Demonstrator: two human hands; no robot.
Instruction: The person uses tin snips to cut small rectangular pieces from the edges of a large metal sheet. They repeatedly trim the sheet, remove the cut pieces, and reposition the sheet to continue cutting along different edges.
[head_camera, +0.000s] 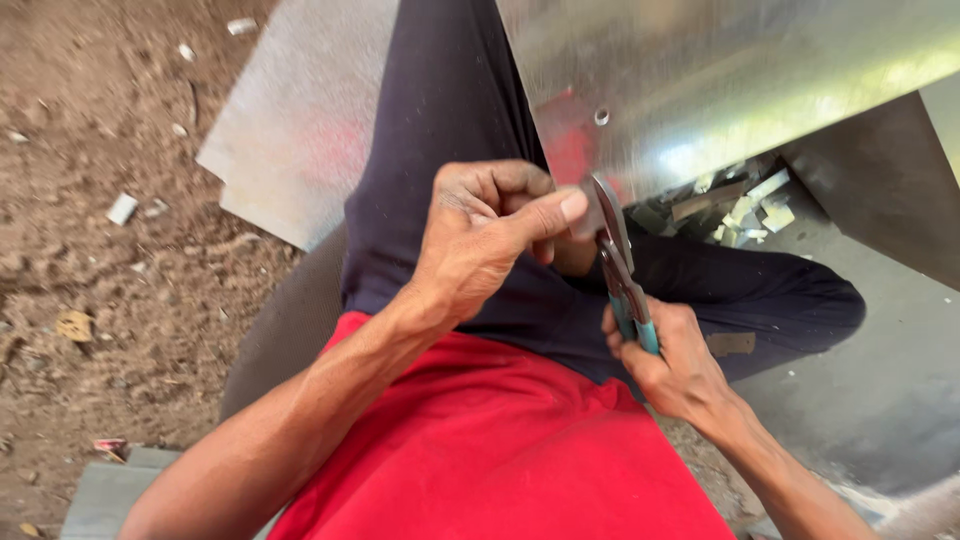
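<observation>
My right hand (672, 365) is clenched round the teal handles of the tin snips (618, 262), blades up at the metal sheet's (700, 90) edge. My left hand (490, 235) pinches that edge, apparently steadying it across my lap; offcuts (745, 205) litter the floor beyond.

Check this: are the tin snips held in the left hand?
No, the right hand grips the snips' teal handles, while the left hand pinches the metal sheet's edge.
</observation>
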